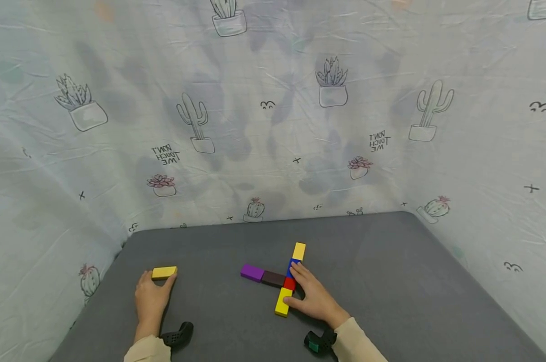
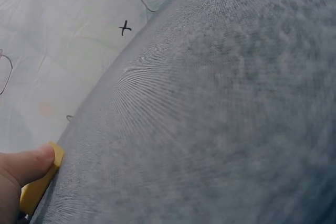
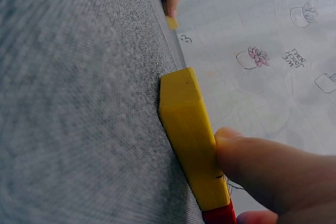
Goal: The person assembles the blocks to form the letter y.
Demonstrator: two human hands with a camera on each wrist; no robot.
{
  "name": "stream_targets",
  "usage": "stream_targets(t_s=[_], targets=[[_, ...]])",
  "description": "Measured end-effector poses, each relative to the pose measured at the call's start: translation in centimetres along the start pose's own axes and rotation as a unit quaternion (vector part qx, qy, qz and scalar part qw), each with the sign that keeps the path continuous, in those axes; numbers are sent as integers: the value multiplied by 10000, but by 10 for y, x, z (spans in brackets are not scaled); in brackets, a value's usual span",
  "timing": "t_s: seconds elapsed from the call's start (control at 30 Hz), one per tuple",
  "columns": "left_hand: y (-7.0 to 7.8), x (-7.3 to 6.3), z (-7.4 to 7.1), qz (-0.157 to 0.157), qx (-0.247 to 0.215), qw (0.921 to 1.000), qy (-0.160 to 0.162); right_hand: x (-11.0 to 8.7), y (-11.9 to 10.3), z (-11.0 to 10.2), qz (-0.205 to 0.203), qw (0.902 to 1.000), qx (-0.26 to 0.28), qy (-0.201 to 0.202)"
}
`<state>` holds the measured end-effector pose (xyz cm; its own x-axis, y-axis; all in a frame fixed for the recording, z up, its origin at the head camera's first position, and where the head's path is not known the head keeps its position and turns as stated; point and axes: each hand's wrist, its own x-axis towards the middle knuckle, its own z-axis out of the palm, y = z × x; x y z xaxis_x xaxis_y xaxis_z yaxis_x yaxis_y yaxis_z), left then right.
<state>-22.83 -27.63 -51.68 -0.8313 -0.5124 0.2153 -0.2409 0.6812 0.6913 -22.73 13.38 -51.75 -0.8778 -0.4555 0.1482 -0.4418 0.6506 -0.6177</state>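
Observation:
At the left of the table in the head view, my left hand [image 1: 152, 299] pinches a yellow block [image 1: 164, 273] by its ends. The left wrist view shows the thumb [image 2: 39, 162] pressed against that block. A cross-like row of blocks lies in the middle: a pale yellow block [image 1: 299, 250], a blue block [image 1: 292, 269], a red block [image 1: 289, 284], a second yellow block [image 1: 282, 302], with a dark brown block [image 1: 273, 278] and a purple block [image 1: 252, 273] branching left. My right hand [image 1: 315, 297] rests fingertips on the blue block, its thumb touching the second yellow block.
A grey table [image 1: 218, 322] carries all the blocks. Behind and beside it hangs a pale cloth [image 1: 273, 130] printed with cacti and potted plants. A dark wrist device [image 1: 179, 336] sits by the left wrist, another device [image 1: 320, 342] by the right.

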Motion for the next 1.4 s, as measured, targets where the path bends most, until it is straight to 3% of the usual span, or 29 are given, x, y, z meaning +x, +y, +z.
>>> stream_targets(t_s=[0.43, 0.97, 1.4], targets=[[-4, -6, -6, 45, -310, 9995, 13, 1, 0, -1, 21, 10000, 2, -27], [0, -10, -8, 559, -364, 9978, -52, 3, 0, -1, 54, 10000, -55, 4], [13, -19, -3, 1235, -454, 9901, -494, 0, 0, 1, 105, 9999, -57, -44]])
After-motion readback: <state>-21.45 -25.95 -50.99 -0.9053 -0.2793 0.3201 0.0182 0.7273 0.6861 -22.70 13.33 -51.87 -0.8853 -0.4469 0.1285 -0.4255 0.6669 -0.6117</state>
